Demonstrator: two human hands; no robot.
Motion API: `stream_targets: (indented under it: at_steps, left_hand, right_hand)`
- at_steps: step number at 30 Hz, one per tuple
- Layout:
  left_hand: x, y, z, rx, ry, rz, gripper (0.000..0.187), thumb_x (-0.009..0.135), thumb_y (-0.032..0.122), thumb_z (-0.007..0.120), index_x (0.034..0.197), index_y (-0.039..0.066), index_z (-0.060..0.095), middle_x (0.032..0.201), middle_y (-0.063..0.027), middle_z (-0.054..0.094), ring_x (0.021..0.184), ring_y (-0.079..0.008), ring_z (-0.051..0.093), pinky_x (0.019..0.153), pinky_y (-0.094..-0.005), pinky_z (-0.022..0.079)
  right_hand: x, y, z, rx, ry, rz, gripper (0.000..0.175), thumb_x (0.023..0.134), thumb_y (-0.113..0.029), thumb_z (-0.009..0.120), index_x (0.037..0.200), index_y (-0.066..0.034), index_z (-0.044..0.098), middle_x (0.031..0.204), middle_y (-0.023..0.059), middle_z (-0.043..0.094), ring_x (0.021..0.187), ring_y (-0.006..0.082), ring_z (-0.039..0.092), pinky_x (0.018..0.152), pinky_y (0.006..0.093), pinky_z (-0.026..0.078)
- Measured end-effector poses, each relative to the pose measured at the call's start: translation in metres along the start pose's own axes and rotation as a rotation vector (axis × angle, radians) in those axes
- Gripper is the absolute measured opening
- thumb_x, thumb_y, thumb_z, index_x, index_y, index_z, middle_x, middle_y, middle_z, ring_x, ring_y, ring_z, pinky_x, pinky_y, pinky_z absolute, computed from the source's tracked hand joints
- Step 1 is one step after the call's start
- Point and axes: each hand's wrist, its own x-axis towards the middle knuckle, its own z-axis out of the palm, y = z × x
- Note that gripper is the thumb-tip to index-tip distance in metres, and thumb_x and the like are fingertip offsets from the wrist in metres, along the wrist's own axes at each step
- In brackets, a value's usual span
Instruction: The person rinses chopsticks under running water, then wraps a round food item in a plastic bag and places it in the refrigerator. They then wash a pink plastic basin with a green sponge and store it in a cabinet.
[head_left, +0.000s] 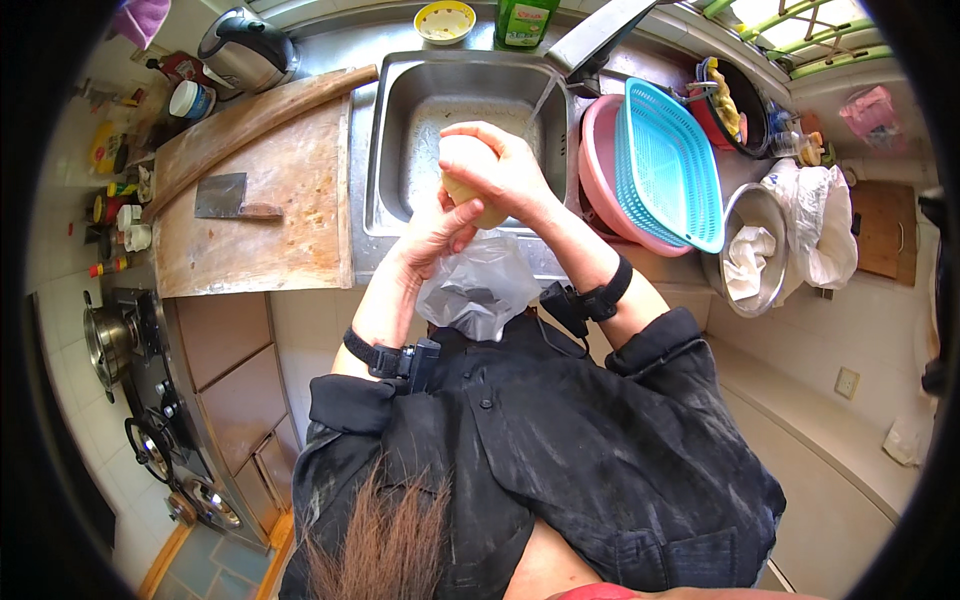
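Over the near part of the steel sink (390, 90), both hands hold a pale, smooth rounded lump (491, 216); I cannot tell what it is made of. My right hand (506, 169) curls over its top and far side. From the near left, my left hand (435, 236) grips it, with the thumb against its surface. A clear plastic bag (480, 281) hangs just below the left hand, partly in front of my dark shirt; whether the fingers pinch it is hidden. A thin stream of water runs from the tap (600, 37) into the sink.
Left, a wooden board (300, 247) bears a cleaver (223, 196) and a long wooden rod (255, 124); a kettle (251, 52) stands behind. Right are a blue basket (667, 165) inside a pink basin (600, 150), and a steel bowl (780, 262). A dish-soap bottle (521, 26) stands behind the sink.
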Motion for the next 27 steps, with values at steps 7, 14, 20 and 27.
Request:
stream_targets:
  at_steps: [7, 14, 20, 27]
  left_hand:
    - [0.008, -0.001, 0.005, -0.246, -0.045, 0.02, 0.056, 0.086, 0.061, 0.058, 0.109, 0.01, 0.058, 0.08, 0.0002, 0.059, 0.046, -0.0042, 0.04, 0.039, -0.0172, 0.028]
    - [0.0, 0.025, 0.004, -0.096, -0.003, -0.106, 0.084, 0.085, 0.067, 0.052, 0.144, 0.011, 0.032, 0.123, -0.0213, 0.059, 0.042, -0.0047, 0.038, 0.037, -0.0162, 0.031]
    - [0.019, 0.009, 0.01, 0.083, 0.106, 0.02, 0.09, 0.079, 0.067, 0.061, 0.142, 0.008, 0.035, 0.129, -0.0196, 0.055, 0.049, -0.0022, 0.038, 0.039, -0.0146, 0.028]
    - [0.025, 0.001, 0.001, -0.346, -0.123, 0.094, 0.089, 0.073, 0.067, 0.067, 0.131, 0.003, 0.043, 0.124, -0.0212, 0.06, 0.042, -0.0031, 0.034, 0.035, -0.0141, 0.028]
  right_hand:
    - [-0.011, 0.01, -0.005, -0.229, 0.156, -0.562, 0.055, 0.079, -0.039, 0.07, 0.121, -0.0052, 0.059, 0.126, 0.0175, 0.056, 0.114, 0.0326, 0.057, 0.096, 0.037, 0.046]
    - [0.017, 0.031, -0.028, 1.029, 0.011, 0.255, 0.053, 0.09, -0.043, 0.058, 0.125, -0.0031, 0.055, 0.115, 0.0112, 0.063, 0.104, 0.023, 0.062, 0.09, 0.0342, 0.05]
    - [0.014, 0.044, -0.017, 0.312, 0.092, -0.084, 0.053, 0.088, -0.027, 0.067, 0.132, -0.0035, 0.052, 0.127, 0.0105, 0.058, 0.117, 0.0177, 0.053, 0.099, 0.032, 0.043]
    - [0.065, 0.073, -0.105, 0.941, 0.545, 0.412, 0.066, 0.095, -0.035, 0.054, 0.138, 0.0074, 0.027, 0.15, 0.0299, 0.018, 0.14, 0.0426, 0.023, 0.112, 0.0544, 0.027]
